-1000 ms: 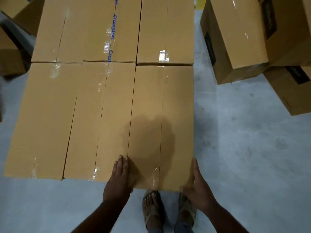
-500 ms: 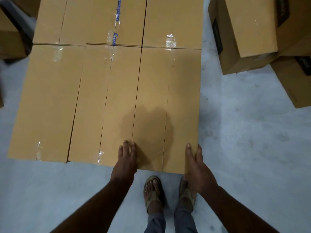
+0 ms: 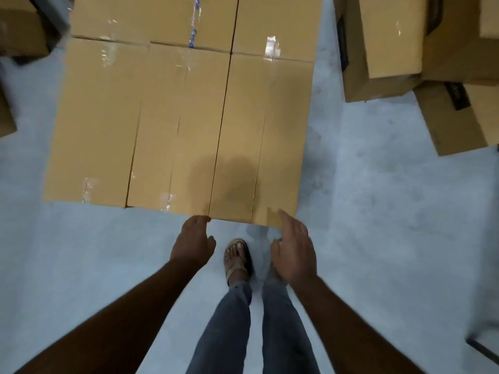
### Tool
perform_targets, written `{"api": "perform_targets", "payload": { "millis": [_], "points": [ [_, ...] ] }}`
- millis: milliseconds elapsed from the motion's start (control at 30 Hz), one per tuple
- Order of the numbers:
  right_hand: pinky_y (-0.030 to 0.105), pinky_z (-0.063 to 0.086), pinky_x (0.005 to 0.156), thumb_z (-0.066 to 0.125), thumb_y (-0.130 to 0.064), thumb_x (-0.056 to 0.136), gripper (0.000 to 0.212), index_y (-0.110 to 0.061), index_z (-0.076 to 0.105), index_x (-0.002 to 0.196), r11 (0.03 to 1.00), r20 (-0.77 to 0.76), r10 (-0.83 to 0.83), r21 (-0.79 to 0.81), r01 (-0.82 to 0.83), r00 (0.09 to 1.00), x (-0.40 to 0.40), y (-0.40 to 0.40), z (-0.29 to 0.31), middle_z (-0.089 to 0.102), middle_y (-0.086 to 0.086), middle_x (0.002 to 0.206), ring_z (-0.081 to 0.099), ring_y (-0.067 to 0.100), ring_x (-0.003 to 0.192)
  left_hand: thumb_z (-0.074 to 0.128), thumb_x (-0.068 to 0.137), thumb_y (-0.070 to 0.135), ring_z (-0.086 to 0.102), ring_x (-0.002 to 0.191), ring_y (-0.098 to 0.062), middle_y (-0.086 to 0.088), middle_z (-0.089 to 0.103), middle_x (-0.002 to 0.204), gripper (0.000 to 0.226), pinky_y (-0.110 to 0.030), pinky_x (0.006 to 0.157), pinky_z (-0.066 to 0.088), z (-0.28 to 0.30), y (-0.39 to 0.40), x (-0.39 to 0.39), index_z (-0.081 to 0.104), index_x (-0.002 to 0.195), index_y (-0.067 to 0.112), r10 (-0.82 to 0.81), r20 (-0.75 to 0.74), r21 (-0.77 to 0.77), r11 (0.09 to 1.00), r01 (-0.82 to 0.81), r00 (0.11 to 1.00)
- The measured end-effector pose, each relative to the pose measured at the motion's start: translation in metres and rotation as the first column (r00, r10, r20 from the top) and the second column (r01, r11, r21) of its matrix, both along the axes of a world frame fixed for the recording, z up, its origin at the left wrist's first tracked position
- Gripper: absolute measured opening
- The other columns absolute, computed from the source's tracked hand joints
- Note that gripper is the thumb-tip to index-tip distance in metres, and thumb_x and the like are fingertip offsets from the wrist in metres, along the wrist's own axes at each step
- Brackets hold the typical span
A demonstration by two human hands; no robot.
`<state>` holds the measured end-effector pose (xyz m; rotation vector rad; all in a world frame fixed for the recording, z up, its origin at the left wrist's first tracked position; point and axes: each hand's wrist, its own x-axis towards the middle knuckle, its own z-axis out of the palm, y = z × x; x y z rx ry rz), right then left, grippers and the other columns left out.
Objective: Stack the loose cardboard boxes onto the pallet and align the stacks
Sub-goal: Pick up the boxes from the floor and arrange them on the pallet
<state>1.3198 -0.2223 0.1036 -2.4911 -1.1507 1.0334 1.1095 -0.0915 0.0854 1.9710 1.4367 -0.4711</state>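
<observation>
Brown taped cardboard boxes lie side by side in a flat layer before me, the pallet hidden beneath them. The near right box has its front edge just ahead of my hands. My left hand hangs at that box's front left corner, fingers curled downward and holding nothing. My right hand hovers at the box's front right corner, fingers relaxed and extended, empty. The near left box and middle box sit flush beside it. More boxes fill the row behind.
Loose cardboard boxes are piled on the grey floor at the upper right, another below them. Further boxes stand at the upper left. My legs and sandalled feet are directly below the stack's edge.
Both hands have come off the near right box and drawn back toward me. The view has pulled back, showing my legs and more floor.
</observation>
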Motion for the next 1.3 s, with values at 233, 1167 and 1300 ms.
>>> {"api": "perform_targets", "payload": {
  "millis": [233, 1167, 1300],
  "points": [
    [0.033, 0.047, 0.099, 0.058, -0.018, 0.094, 0.037, -0.025, 0.066, 0.129, 0.994, 0.062, 0.099, 0.035, -0.102, 0.993, -0.043, -0.020, 0.153, 0.062, -0.003, 0.130, 0.054, 0.021, 0.123, 0.068, 0.097, 0.021, 0.060, 0.122, -0.023, -0.005, 0.064, 0.135, 0.038, -0.035, 0.104, 0.048, 0.154, -0.044, -0.046, 0.063, 0.134, 0.013, 0.158, 0.146, 0.018, 0.987, -0.162, 0.977],
    [0.009, 0.048, 0.069, 0.065, -0.011, 0.097, 0.020, -0.023, 0.074, 0.111, 0.895, -0.414, 0.146, 0.442, 0.058, 0.899, -0.542, 0.258, 0.339, 0.073, -0.012, 0.106, 0.065, -0.001, 0.084, 0.067, 0.098, 0.016, 0.068, 0.111, -0.010, 0.010, 0.073, 0.112, 0.017, -0.022, 0.090, 0.045, 0.337, 0.106, -0.592, 0.072, 0.111, 0.024, 0.534, 0.618, 0.049, 0.706, -0.706, 0.577],
    [0.007, 0.047, 0.066, 0.066, -0.017, 0.098, 0.015, -0.027, 0.073, 0.107, 0.871, -0.401, 0.094, 0.477, 0.121, 0.911, -0.572, 0.355, 0.323, 0.073, -0.016, 0.102, 0.065, -0.006, 0.082, 0.068, 0.097, 0.017, 0.067, 0.106, -0.005, 0.010, 0.074, 0.111, 0.017, -0.008, 0.086, 0.041, 0.338, 0.213, -0.637, 0.073, 0.113, 0.022, 0.467, 0.651, 0.108, 0.724, -0.682, 0.599]
  ]
}}
